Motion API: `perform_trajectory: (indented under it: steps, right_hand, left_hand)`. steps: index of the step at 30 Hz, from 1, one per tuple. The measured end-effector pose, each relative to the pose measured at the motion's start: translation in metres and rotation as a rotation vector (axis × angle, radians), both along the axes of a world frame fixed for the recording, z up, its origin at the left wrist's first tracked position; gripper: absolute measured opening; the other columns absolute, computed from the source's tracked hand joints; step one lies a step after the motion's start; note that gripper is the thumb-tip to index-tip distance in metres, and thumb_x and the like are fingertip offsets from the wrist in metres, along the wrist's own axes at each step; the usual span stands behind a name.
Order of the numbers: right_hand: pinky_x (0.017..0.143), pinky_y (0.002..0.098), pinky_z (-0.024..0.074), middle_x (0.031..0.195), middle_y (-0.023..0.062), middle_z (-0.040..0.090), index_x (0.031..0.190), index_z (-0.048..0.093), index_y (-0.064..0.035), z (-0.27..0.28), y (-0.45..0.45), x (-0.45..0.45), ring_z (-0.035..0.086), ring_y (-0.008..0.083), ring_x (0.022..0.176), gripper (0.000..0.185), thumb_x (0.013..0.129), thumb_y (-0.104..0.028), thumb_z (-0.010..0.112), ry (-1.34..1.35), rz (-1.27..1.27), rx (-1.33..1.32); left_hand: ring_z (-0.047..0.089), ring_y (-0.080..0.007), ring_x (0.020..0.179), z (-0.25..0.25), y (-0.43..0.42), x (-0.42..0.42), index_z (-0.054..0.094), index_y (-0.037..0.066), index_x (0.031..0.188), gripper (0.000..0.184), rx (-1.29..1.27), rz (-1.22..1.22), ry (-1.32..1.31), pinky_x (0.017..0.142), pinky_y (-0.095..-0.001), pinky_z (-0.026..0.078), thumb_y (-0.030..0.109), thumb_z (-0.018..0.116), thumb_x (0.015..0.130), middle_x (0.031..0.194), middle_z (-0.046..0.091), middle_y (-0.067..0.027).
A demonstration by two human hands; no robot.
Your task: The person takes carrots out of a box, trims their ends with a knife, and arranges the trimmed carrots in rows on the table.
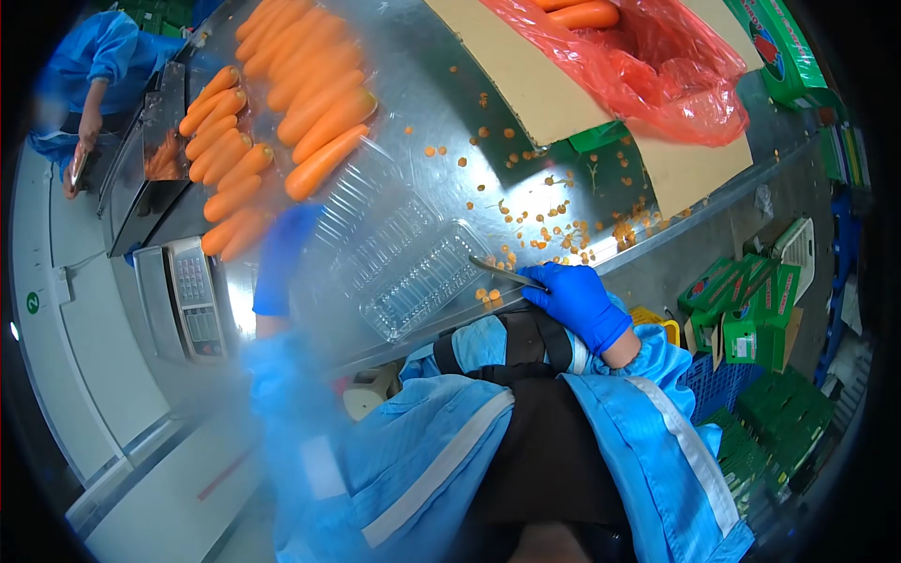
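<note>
From above the worker's own head, I see a shiny metal table (418, 84) running across the room, its top littered with small carrot ends (624, 230) that gather thickest along the near right edge. The right hand (569, 300), in a blue glove, is closed around a small knife (497, 272), its blade pointing left over the rim of clear plastic trays (427, 281). The left hand (293, 239), gloved too, is a blur between the trays and the carrots (330, 122); I can't tell whether its fingers are together or apart, or whether it touches anything. Those carrots lie in a long row on the far left of the table, with a second bunch (225, 155) beside them. Across the table sits a cardboard box (526, 84) lined with a red bag (690, 108), more carrots inside. To the left stand a scale (195, 300) and, farther off, a person in blue sleeves (108, 52). On the right, green cartons (746, 314) are heaped near a blue crate (718, 387) and green crates (786, 413).
</note>
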State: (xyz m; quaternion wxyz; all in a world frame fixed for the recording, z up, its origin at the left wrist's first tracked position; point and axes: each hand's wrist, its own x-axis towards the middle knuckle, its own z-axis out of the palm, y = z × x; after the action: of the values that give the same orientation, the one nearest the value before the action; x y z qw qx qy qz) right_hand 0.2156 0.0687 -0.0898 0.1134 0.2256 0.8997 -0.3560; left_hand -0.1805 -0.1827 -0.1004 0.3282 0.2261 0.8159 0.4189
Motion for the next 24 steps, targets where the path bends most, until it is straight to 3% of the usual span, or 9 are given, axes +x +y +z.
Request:
perform_trajectory:
  steps: [1,4,7,10,11,12,17,20,24]
  right_hand:
    - [0.071,0.0387,0.0527,0.095,0.0100,0.069,0.111,0.068,-0.0155,-0.001,0.000,0.000,0.066,0.0304,0.082,0.032,0.088,-0.036,0.062,0.005,0.001,-0.001]
    - [0.070,0.0388,0.0528,0.094,0.0102,0.069,0.112,0.068,-0.0154,-0.004,-0.001,0.000,0.066,0.0307,0.082,0.032,0.088,-0.036,0.062,0.023,0.000,-0.006]
    - [0.070,0.0394,0.0529,0.093,0.0107,0.069,0.111,0.068,-0.0152,-0.002,0.000,0.001,0.066,0.0311,0.081,0.032,0.087,-0.036,0.062,0.017,-0.006,-0.012]
    - [0.068,0.0413,0.0529,0.091,0.0111,0.068,0.108,0.068,-0.0151,0.000,0.001,0.002,0.066,0.0316,0.079,0.031,0.086,-0.037,0.063,0.012,-0.011,-0.020]
    - [0.067,0.0424,0.0528,0.089,0.0111,0.068,0.105,0.068,-0.0153,-0.003,-0.001,0.004,0.066,0.0318,0.077,0.029,0.085,-0.036,0.063,0.044,-0.018,-0.013]
    - [0.066,0.0436,0.0527,0.088,0.0111,0.068,0.102,0.068,-0.0155,-0.005,-0.001,0.006,0.066,0.0320,0.075,0.027,0.084,-0.036,0.064,0.075,-0.031,0.002]
    - [0.066,0.0448,0.0522,0.085,0.0116,0.066,0.094,0.067,-0.0152,-0.018,0.003,0.006,0.066,0.0329,0.076,0.022,0.084,-0.034,0.063,0.098,0.009,0.012]
    - [0.066,0.0447,0.0518,0.084,0.0114,0.066,0.094,0.067,-0.0152,-0.013,0.012,0.006,0.066,0.0332,0.076,0.022,0.084,-0.034,0.063,0.105,0.002,-0.030]
    - [0.065,0.0447,0.0513,0.082,0.0111,0.066,0.093,0.067,-0.0155,-0.008,0.022,0.009,0.065,0.0336,0.076,0.020,0.084,-0.033,0.063,0.145,-0.017,-0.112]
  left_hand:
    - [0.062,-0.0139,0.098,-0.003,0.002,0.000,0.062,-0.004,0.117,0.027,-0.019,0.011,0.174,0.091,-0.0272,0.048,0.006,0.062,0.092,0.108,0.068,-0.0080]
    - [0.063,-0.0139,0.094,-0.019,0.017,0.000,0.063,-0.002,0.116,0.027,0.104,0.081,0.303,0.088,-0.0262,0.048,0.007,0.063,0.091,0.105,0.069,-0.0076]
    - [0.063,-0.0210,0.097,-0.029,0.029,0.011,0.063,0.000,0.116,0.030,-0.150,-0.042,0.513,0.091,-0.0315,0.048,0.006,0.067,0.086,0.107,0.067,-0.0114]
    - [0.061,-0.0300,0.103,-0.038,0.035,0.010,0.063,0.004,0.117,0.037,-0.126,-0.112,1.053,0.096,-0.0380,0.045,0.005,0.069,0.081,0.110,0.065,-0.0151]
    - [0.057,-0.0347,0.109,-0.045,0.040,0.015,0.062,0.004,0.119,0.041,-0.060,0.053,0.966,0.100,-0.0420,0.042,0.003,0.070,0.078,0.113,0.063,-0.0164]
    - [0.058,-0.0327,0.109,-0.036,0.041,0.010,0.062,0.004,0.118,0.041,-0.100,-0.078,1.137,0.099,-0.0404,0.043,0.002,0.070,0.078,0.112,0.063,-0.0148]
    - [0.060,-0.0250,0.106,0.006,0.082,0.028,0.063,0.001,0.111,0.030,0.156,-0.014,0.779,0.098,-0.0356,0.043,-0.002,0.067,0.082,0.111,0.066,-0.0110]
    - [0.060,-0.0233,0.106,0.070,0.132,0.050,0.064,0.001,0.112,0.030,0.236,-0.059,0.893,0.097,-0.0347,0.043,-0.004,0.066,0.082,0.111,0.066,-0.0105]
    - [0.060,-0.0210,0.107,0.142,0.206,0.071,0.063,-0.001,0.113,0.028,0.411,-0.140,0.833,0.097,-0.0334,0.044,-0.005,0.063,0.086,0.112,0.067,-0.0092]
